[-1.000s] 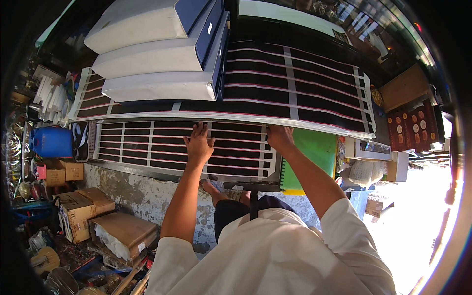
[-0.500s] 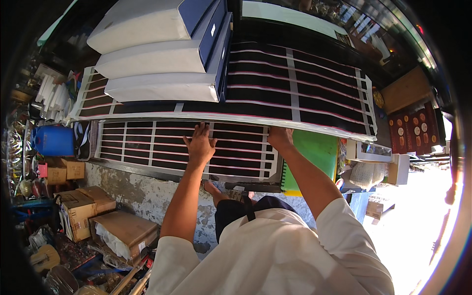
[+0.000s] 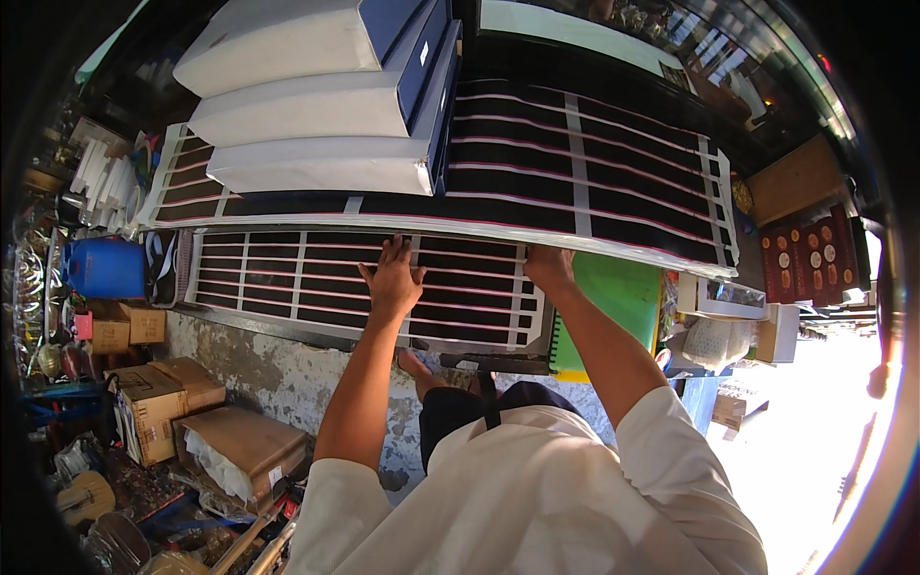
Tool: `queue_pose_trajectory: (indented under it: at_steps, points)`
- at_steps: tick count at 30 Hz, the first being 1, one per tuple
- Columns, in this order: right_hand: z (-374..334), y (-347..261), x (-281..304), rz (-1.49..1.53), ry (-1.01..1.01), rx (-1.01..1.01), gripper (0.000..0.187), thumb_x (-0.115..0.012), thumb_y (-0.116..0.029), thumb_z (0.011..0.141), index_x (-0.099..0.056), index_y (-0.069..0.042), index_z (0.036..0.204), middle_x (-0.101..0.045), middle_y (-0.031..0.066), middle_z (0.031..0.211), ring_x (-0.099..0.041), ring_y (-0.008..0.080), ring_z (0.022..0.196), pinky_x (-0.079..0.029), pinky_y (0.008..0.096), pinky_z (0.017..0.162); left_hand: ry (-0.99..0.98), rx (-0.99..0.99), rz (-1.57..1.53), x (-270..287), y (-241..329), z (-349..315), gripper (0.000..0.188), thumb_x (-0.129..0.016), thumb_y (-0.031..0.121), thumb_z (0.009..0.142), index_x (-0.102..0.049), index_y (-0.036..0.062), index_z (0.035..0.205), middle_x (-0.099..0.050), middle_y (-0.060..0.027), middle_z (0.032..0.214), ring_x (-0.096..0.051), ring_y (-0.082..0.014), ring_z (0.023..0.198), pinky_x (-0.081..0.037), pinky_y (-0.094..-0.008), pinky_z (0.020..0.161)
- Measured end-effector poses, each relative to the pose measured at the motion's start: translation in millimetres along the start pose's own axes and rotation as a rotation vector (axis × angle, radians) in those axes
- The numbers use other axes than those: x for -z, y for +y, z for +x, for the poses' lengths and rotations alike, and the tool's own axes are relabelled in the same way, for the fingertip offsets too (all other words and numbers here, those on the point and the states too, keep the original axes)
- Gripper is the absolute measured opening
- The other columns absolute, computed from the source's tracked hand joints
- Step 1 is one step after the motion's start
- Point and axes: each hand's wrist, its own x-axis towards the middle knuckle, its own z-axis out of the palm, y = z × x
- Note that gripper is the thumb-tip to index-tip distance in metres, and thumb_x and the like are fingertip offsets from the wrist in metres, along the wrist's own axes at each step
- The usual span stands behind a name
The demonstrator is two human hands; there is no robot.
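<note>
My left hand [image 3: 393,278] lies with fingers spread on the lower long black panel [image 3: 460,292], which has pink-and-white stripes and pale cross bands. Its fingertips reach close to the front edge of a similar upper panel [image 3: 527,177]. At the right end of the lower panel is my right hand [image 3: 549,269]; its fingers are hidden at or under the upper panel's white edge, so their grip does not show. Several large white-and-blue boxes [image 3: 316,168] lie stacked on the upper panel, covering its left part.
Right of the lower panel lies a green spiral-bound book [image 3: 613,302]. A blue container [image 3: 103,268] stands at the left. Cardboard boxes [image 3: 249,446] and wrapped goods crowd the lower left, beside a peeling wall [image 3: 249,359]. A dark red patterned box [image 3: 810,254] stands far right.
The view has shifted very slightly. Both hands keep nearly the same places, the left on the lower panel and the right at its right end.
</note>
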Motion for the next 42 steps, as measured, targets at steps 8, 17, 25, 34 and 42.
queue_pose_trajectory:
  at_steps: [8,17,25,34,42]
  points:
    - [3,9,-1,0.021,-0.023,0.021,0.042,-0.074,-0.015,0.089,-0.081,-0.004,0.129,-0.069,0.0306,0.143,-0.058,0.0533,0.143,-0.037,0.0707,0.120,0.008,-0.011,-0.011,0,1,-1,0.066,-0.072,0.038,0.110,-0.052,0.0141,0.168,-0.038,-0.0075,0.184,-0.033,-0.0311,0.172,-0.019,-0.0906,0.128]
    - [4,10,1,-0.046,-0.074,0.041,0.042,-0.074,-0.014,0.089,-0.081,-0.003,0.129,-0.070,0.0309,0.141,-0.059,0.0536,0.142,-0.038,0.0697,0.121,-0.006,-0.011,-0.006,1,0,0,0.068,-0.072,0.038,0.110,-0.050,0.0143,0.169,-0.039,-0.0080,0.183,-0.033,-0.0317,0.171,-0.020,-0.0911,0.127]
    - [4,12,-2,-0.039,-0.056,0.063,0.041,-0.076,-0.012,0.085,-0.081,-0.003,0.125,-0.071,0.0297,0.140,-0.060,0.0522,0.140,-0.040,0.0689,0.120,0.005,-0.007,-0.014,2,1,-1,0.067,-0.072,0.037,0.110,-0.050,0.0142,0.169,-0.039,-0.0070,0.183,-0.032,-0.0308,0.172,-0.020,-0.0909,0.128]
    - [2,8,3,-0.037,-0.054,0.022,0.038,-0.079,-0.013,0.086,-0.085,-0.005,0.123,-0.076,0.0215,0.141,-0.065,0.0442,0.139,-0.041,0.0619,0.123,-0.014,0.006,-0.008,5,2,-2,0.066,-0.070,0.040,0.111,-0.051,0.0145,0.169,-0.037,-0.0058,0.184,-0.032,-0.0296,0.172,-0.018,-0.0905,0.129]
    - [3,9,4,-0.010,-0.085,0.024,0.038,-0.073,-0.011,0.091,-0.080,-0.004,0.128,-0.072,0.0282,0.139,-0.059,0.0507,0.143,-0.038,0.0644,0.125,-0.016,-0.014,0.025,0,-2,-1,0.067,-0.067,0.040,0.113,-0.048,0.0128,0.171,-0.036,-0.0080,0.185,-0.032,-0.0329,0.172,-0.022,-0.0883,0.128]
